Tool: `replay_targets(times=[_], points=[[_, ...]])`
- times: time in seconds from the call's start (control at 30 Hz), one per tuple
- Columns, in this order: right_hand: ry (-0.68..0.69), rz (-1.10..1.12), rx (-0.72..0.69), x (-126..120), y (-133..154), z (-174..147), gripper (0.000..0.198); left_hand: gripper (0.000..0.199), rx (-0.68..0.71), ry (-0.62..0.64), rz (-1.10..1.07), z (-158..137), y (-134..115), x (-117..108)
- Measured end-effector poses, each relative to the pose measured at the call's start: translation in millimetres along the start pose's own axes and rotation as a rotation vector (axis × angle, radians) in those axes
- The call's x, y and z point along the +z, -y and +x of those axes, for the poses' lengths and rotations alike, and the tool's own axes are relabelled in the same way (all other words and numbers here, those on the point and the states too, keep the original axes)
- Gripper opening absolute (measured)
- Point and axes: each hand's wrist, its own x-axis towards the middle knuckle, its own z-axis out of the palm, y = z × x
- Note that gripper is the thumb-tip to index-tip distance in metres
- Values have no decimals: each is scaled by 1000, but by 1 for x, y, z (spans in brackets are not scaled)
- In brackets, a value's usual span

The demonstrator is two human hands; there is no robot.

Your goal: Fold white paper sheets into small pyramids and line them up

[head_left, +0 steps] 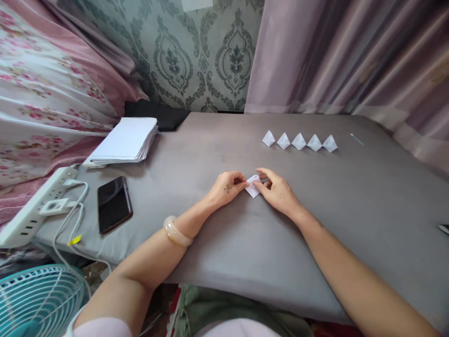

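A small folded piece of white paper (253,189) lies between my hands above the middle of the grey tabletop. My left hand (228,186) pinches its left corner between thumb and fingers; a bangle sits on that forearm. On the other side, my right hand (278,191) grips the right edge, thumb on the near face and fingers behind. Part of the paper is hidden by the fingertips. Farther back and to the right, several folded white paper pieces (299,141) with pointed tops stand in a row.
At the left are a stack of white paper (122,140), a dark phone (114,204) and a white power strip (37,210) with cables. A teal fan (38,299) stands below the table's left edge. A thin white stick (357,139) lies at the far right.
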Motion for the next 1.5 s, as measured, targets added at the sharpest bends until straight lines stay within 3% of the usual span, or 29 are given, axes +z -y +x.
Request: replay_targets(times=[0.13, 0.27, 0.43, 0.57, 0.67, 0.8, 1.0, 1.2, 1.37, 1.5], points=[[80, 269, 86, -7, 6, -2, 38, 25, 12, -46, -418, 2, -2, 4], [183, 572, 208, -8, 16, -5, 32, 39, -79, -84, -749, -1, -12, 5], [203, 825, 333, -4, 24, -9, 33, 32, -150, -9, -779, -6, -19, 3], [155, 965, 402, -3, 24, -8, 33, 30, -113, 0, -756, -6, -18, 2], [86, 798, 338, -5, 21, -6, 32, 30, -108, -4, -697, -5, -17, 1], [-16, 480, 116, -12, 17, -4, 32, 31, -67, 7, -538, -5, -14, 0], [29, 372, -21, -17, 15, -4, 20, 17, 106, -82, -80, -7, -15, -2], [-65, 310, -110, -12, 8, -3, 15, 22, 312, -164, 51, -4, -5, -4], [-153, -110, -363, -11, 6, -8, 12, 24, 630, -142, 457, -4, -1, -10], [-120, -417, -440, -12, 8, -13, 29, 35, 667, -66, 709, -4, -4, -11]])
